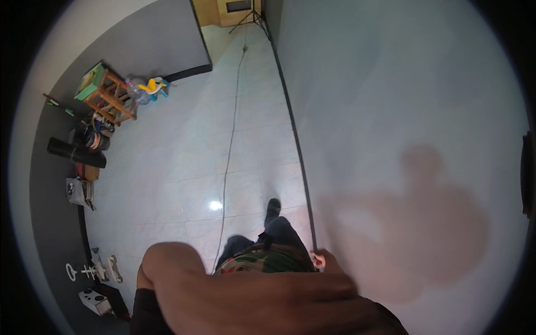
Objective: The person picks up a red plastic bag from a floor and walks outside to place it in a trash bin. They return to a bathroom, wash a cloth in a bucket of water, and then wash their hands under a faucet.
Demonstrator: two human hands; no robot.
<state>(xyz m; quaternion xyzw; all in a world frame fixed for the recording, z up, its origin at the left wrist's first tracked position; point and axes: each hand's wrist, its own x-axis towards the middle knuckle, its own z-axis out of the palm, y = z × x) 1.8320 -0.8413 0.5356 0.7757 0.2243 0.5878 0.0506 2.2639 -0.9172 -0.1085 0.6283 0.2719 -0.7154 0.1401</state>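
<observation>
A pale wall [402,100] fills the right, carrying the person's shadow [413,234]; a tiled floor [184,145] with a long cable [230,145] runs left of it. A bare forearm [245,290] crosses the lower frame. The right hand [319,259] sits by the wall's base strip, fingers curled, contents too small to tell. The left hand is hidden. No finished work shows. A wooden stool [109,95] stands far left.
</observation>
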